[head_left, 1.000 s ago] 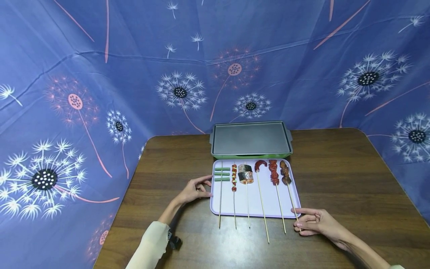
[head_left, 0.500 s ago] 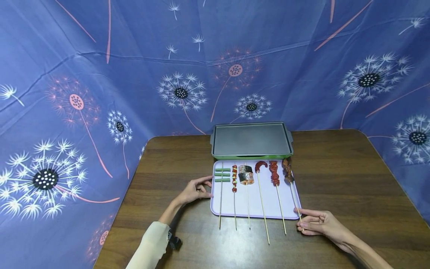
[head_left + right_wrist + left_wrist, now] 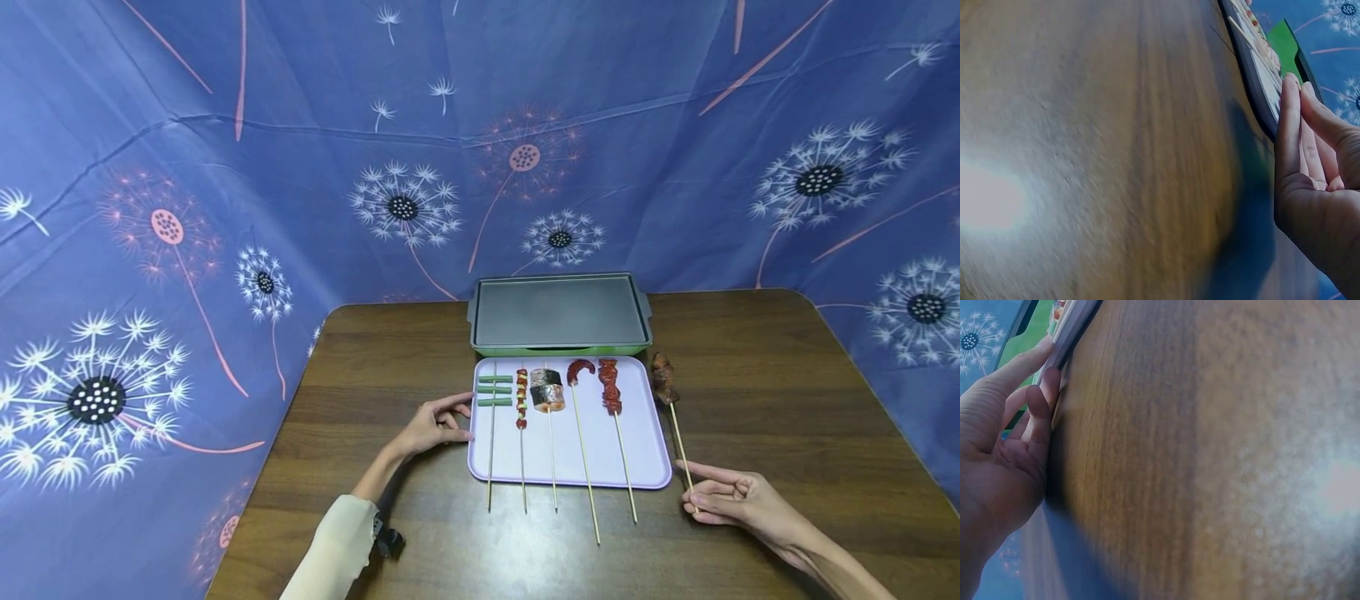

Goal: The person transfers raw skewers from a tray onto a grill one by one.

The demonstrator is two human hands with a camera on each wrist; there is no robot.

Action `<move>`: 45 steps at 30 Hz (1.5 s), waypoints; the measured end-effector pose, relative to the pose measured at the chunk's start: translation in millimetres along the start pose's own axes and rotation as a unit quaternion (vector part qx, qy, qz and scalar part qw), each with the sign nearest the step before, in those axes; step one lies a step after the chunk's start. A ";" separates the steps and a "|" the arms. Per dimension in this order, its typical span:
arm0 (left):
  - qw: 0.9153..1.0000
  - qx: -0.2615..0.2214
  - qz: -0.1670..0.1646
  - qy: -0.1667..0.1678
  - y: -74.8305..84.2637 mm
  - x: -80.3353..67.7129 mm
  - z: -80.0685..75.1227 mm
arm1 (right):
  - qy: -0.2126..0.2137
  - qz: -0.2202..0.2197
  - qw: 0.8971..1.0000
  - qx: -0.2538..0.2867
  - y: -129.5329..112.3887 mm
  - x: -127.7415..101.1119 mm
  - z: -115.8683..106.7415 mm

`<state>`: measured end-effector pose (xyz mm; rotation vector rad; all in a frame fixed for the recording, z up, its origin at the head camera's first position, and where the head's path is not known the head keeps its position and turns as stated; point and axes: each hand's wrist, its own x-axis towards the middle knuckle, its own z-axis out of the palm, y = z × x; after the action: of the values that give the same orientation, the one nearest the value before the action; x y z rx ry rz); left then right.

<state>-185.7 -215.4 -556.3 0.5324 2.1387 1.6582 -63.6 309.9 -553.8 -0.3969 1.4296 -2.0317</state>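
In the head view, my right hand (image 3: 723,496) pinches the lower end of a bamboo skewer of browned meat chunks (image 3: 664,379) between thumb and fingers. The skewer points away from me, just off the right edge of a pale lilac tray (image 3: 630,450). The left hand (image 3: 435,425) touches the tray's left rim with its thumb and forefinger, spread apart. Lying on the tray are a green vegetable skewer (image 3: 495,390), a thin red-and-yellow skewer (image 3: 522,400), a dark-wrapped roll skewer (image 3: 547,390), a curled red skewer (image 3: 577,371) and a red meat skewer (image 3: 611,387).
Right behind the tray stands a grey griddle (image 3: 562,310) with a green base. Several skewer sticks stick out past the tray's near rim. A brown wooden table (image 3: 787,400) lies under everything, backed by a blue dandelion-print cloth (image 3: 300,150).
My right hand has drawn the browned meat skewer rightward, from on top of the tray to beyond its right edge. The left hand and the other skewers stay in place.
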 end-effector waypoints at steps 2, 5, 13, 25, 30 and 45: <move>1.000 -0.003 0.000 0.001 0.2 -0.1 -0.7 | 0.008 -0.005 1.000 -0.011 -3.0 -1.0 -3.0; 1.000 -0.003 -0.001 0.001 -0.2 0.2 -1.0 | 0.020 -0.019 0.999 -0.028 -8.8 -1.7 -7.7; 1.000 0.003 0.007 0.000 -2.8 0.6 -1.2 | 0.021 -0.043 0.998 -0.032 -29.4 2.3 -21.4; 1.000 0.003 0.003 0.000 -5.4 2.8 -2.3 | 0.046 -0.068 0.995 -0.049 -59.2 24.1 -34.0; 1.000 0.000 0.001 -0.001 -5.4 3.1 -1.6 | 0.056 -0.074 0.994 -0.051 -73.3 34.9 -39.2; 1.000 -0.013 0.009 0.000 -5.6 2.7 -1.4 | 0.070 -0.085 0.991 -0.073 -101.6 70.9 -35.8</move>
<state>-189.1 -216.4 -561.6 0.5449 2.1145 1.6930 -169.6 314.3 -480.5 -0.4585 1.6882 -2.1314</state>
